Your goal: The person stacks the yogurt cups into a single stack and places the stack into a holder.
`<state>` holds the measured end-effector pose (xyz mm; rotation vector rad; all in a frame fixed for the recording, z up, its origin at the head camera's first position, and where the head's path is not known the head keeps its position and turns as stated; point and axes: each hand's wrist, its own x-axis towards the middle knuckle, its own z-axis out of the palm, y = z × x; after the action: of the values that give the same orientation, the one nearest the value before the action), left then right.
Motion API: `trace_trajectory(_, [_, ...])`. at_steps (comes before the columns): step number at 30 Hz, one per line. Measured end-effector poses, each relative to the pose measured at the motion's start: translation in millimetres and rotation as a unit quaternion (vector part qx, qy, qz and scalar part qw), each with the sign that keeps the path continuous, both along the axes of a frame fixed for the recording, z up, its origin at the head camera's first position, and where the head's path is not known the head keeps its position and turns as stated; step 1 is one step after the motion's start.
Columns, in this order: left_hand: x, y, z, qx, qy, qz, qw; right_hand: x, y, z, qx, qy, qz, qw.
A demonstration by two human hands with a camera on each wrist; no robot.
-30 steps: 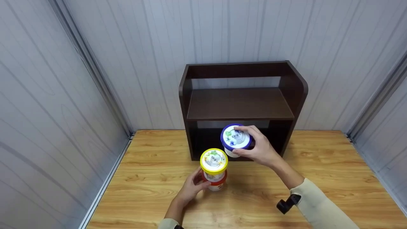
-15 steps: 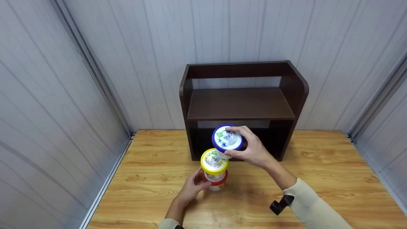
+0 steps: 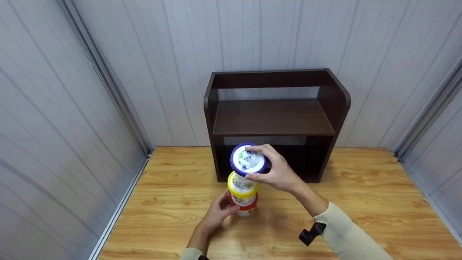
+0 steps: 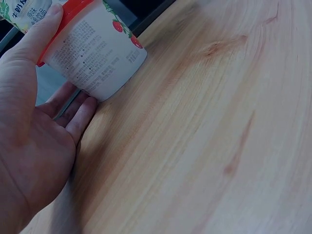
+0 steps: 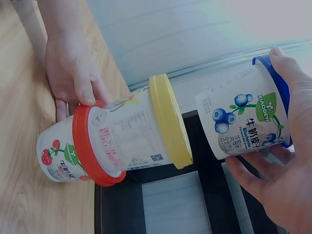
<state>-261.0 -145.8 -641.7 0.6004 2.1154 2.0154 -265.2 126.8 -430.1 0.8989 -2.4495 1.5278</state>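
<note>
My right hand [image 3: 277, 172] pinches a yogurt cup with a blue lid [image 3: 249, 160] by its lid, thumb and fingers on opposite sides. Blueberries are printed on this cup, and the right wrist view shows a gap between its base and the yellow lid below. Under it, a yogurt cup with a yellow lid [image 5: 136, 131] stands upright on a strawberry yogurt cup with a red lid [image 5: 61, 151]. On the wooden table, my left hand [image 3: 216, 213] curls round the left side of the red-lidded cup, its thumb near the red rim [image 4: 68, 19].
Behind the cups stands a dark brown two-tier shelf [image 3: 274, 117] with an open lower compartment. The wooden table [image 3: 166, 202] spreads to both sides. Pale panelled walls [image 3: 144, 72] enclose the table. A black wrist camera [image 3: 311, 233] sits on the right sleeve.
My right hand has carried the blue-lidded cup leftward, from beside the stack to above the yellow lid. My left hand and the two stacked cups have kept their place.
</note>
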Motion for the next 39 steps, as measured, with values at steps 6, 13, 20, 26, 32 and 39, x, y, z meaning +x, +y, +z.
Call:
trace_trajectory(6, [4.6, 3.3, 10.8, -0.024, -0.018, 0.011, 0.9995, 2.3, -3.0, -5.1, -0.001, -0.001, -0.001, 1.0000])
trace_trajectory(13, [8.2, 7.8, 21.3, -0.027, -0.051, 0.024, 0.9981, 2.0, -5.9, -12.8, -0.006, -0.005, -0.006, 1.0000])
trace_trajectory(20, [3.4, 3.1, 10.3, -0.033, -0.018, 0.013, 0.9992, 3.1, -8.6, -20.4, -0.009, -0.010, -0.005, 0.9999])
trace_trajectory(26, [2.9, 0.5, 8.1, -0.016, 0.016, 0.000, 0.9997, 2.9, -11.6, -23.0, -0.014, -0.023, -0.001, 0.9996])
trace_trajectory(32, [5.5, 2.1, 13.8, -0.018, -0.004, 0.005, 0.9998, 4.0, -13.8, -21.5, -0.010, -0.037, 0.005, 0.9992])
trace_trajectory(39, [6.7, 5.6, 16.7, -0.032, -0.038, 0.023, 0.9985, 5.1, -15.2, -22.1, -0.002, -0.051, 0.007, 0.9987])
